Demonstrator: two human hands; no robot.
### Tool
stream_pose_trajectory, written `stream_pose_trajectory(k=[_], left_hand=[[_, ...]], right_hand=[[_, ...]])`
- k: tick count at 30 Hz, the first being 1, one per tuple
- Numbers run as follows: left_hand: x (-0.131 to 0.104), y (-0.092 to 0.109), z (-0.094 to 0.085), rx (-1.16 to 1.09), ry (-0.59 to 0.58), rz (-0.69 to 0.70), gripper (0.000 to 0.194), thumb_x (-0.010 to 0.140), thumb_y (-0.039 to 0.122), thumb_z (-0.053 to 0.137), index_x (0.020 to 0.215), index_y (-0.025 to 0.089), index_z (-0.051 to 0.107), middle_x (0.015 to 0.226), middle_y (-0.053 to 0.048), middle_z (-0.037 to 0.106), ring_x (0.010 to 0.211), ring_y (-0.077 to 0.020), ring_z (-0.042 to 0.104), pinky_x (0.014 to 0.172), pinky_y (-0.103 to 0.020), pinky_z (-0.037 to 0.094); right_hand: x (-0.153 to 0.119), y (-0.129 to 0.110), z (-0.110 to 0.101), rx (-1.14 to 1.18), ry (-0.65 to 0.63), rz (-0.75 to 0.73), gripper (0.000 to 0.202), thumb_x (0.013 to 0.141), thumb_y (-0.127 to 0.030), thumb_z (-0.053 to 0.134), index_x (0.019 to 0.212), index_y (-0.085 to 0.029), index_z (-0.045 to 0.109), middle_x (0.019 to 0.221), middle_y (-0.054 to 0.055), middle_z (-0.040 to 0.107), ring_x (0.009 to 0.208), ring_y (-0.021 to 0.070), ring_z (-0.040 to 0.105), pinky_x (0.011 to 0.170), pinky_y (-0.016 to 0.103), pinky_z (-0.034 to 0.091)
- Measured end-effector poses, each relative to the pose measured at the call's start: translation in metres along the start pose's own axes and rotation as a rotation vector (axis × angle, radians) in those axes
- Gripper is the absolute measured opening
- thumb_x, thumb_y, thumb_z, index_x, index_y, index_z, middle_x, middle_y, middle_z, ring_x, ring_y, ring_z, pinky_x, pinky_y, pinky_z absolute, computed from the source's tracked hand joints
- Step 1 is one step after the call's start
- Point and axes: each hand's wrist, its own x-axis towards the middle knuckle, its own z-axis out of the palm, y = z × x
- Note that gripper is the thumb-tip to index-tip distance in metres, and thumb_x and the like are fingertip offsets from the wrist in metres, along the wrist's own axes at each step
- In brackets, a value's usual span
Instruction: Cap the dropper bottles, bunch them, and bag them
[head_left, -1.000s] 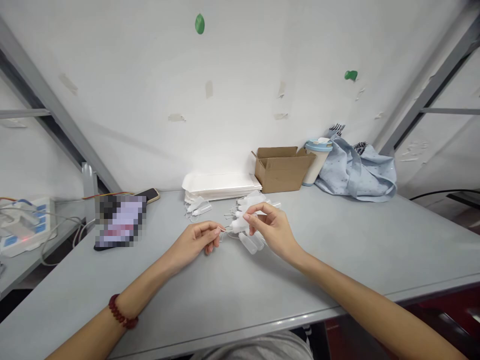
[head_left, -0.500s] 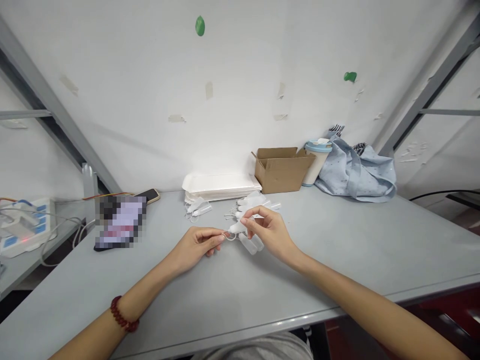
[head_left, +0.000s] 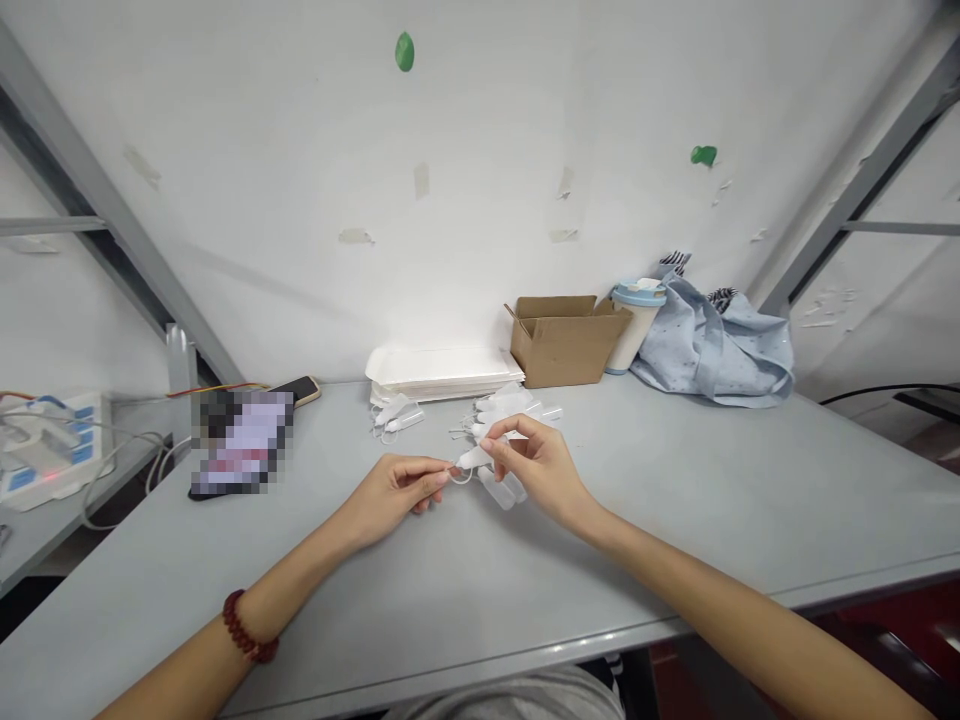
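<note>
My left hand (head_left: 401,495) pinches the end of a thin white loop (head_left: 460,478) between thumb and fingertips. That loop hangs from a small white-topped plastic bottle (head_left: 472,458), whose white part is held by the thumb and fingers of my right hand (head_left: 536,465). The right fingers hide the rest of this bottle. Just below, several clear-bodied bottles (head_left: 499,490) lie on the table, partly under the right hand. Behind it is a pile of similar bottles (head_left: 502,402) with white tops and thin loops. A smaller group of bottles (head_left: 397,415) lies left of that pile.
A stack of flat white boxes (head_left: 442,370) rests against the wall beside an open cardboard box (head_left: 574,350). Further right are a lidded cup (head_left: 632,330) and a light blue cloth bag (head_left: 720,350). Left are a phone (head_left: 304,388), a pixelated item (head_left: 244,440) and a power strip (head_left: 56,450).
</note>
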Motion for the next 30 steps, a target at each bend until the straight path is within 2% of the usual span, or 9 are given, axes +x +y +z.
stream_pose_trajectory(k=[3, 8, 12, 17, 20, 24, 30], left_hand=[[-0.001, 0.001, 0.001, 0.026, -0.002, 0.008, 0.036, 0.081, 0.043, 0.056, 0.098, 0.014, 0.071, 0.063, 0.0, 0.056, 0.057, -0.011, 0.046, 0.056, -0.024, 0.041], [-0.005, 0.004, 0.004, 0.054, -0.023, 0.058, 0.032, 0.082, 0.039, 0.055, 0.095, 0.016, 0.073, 0.066, -0.001, 0.058, 0.057, -0.011, 0.045, 0.056, -0.023, 0.041], [-0.005, 0.004, 0.006, 0.08, -0.04, 0.088, 0.03, 0.083, 0.037, 0.053, 0.09, 0.017, 0.073, 0.067, -0.001, 0.059, 0.057, -0.0112, 0.047, 0.055, -0.023, 0.041], [-0.004, 0.0, 0.006, 0.116, -0.051, 0.085, 0.031, 0.084, 0.038, 0.051, 0.082, 0.016, 0.073, 0.064, -0.002, 0.06, 0.058, -0.0124, 0.049, 0.056, -0.023, 0.042], [-0.004, 0.0, 0.007, 0.135, -0.041, 0.068, 0.031, 0.084, 0.037, 0.051, 0.081, 0.015, 0.073, 0.064, -0.002, 0.06, 0.058, -0.0126, 0.049, 0.057, -0.023, 0.042], [-0.004, 0.0, 0.009, 0.172, -0.031, 0.066, 0.03, 0.084, 0.033, 0.05, 0.081, 0.014, 0.072, 0.062, -0.001, 0.058, 0.057, -0.0122, 0.047, 0.055, -0.023, 0.039], [-0.003, -0.005, 0.01, 0.203, -0.042, 0.079, 0.034, 0.085, 0.034, 0.048, 0.066, 0.014, 0.068, 0.064, -0.002, 0.058, 0.059, -0.0127, 0.047, 0.057, -0.024, 0.039]], right_hand=[[0.0, 0.003, 0.001, -0.022, -0.001, -0.033, 0.021, 0.08, -0.04, 0.06, 0.081, -0.019, 0.055, 0.054, -0.004, 0.054, 0.047, 0.0102, 0.05, 0.04, 0.019, 0.03], [0.0, 0.006, 0.001, -0.154, -0.018, -0.293, 0.015, 0.084, -0.031, 0.056, 0.079, -0.017, 0.056, 0.082, 0.001, 0.057, 0.051, 0.0078, 0.055, 0.049, 0.023, 0.04], [0.0, 0.008, 0.0, -0.251, -0.074, -0.355, 0.014, 0.086, -0.029, 0.053, 0.08, -0.018, 0.057, 0.081, 0.002, 0.058, 0.05, 0.0074, 0.052, 0.05, 0.023, 0.041], [0.004, 0.014, 0.001, -0.39, -0.147, -0.401, 0.019, 0.089, -0.026, 0.048, 0.081, -0.018, 0.063, 0.079, 0.005, 0.064, 0.065, 0.0133, 0.055, 0.056, 0.024, 0.041], [0.005, 0.018, 0.002, -0.419, -0.188, -0.433, 0.019, 0.089, -0.023, 0.048, 0.083, -0.017, 0.065, 0.078, 0.005, 0.066, 0.067, 0.0139, 0.057, 0.059, 0.025, 0.042], [0.005, 0.022, 0.004, -0.437, -0.196, -0.483, 0.019, 0.089, -0.02, 0.048, 0.084, -0.014, 0.066, 0.078, 0.007, 0.067, 0.068, 0.0149, 0.059, 0.062, 0.025, 0.043], [0.003, 0.025, 0.005, -0.451, -0.199, -0.501, 0.02, 0.089, -0.02, 0.048, 0.084, -0.015, 0.066, 0.077, 0.007, 0.068, 0.069, 0.0152, 0.06, 0.065, 0.026, 0.045]])
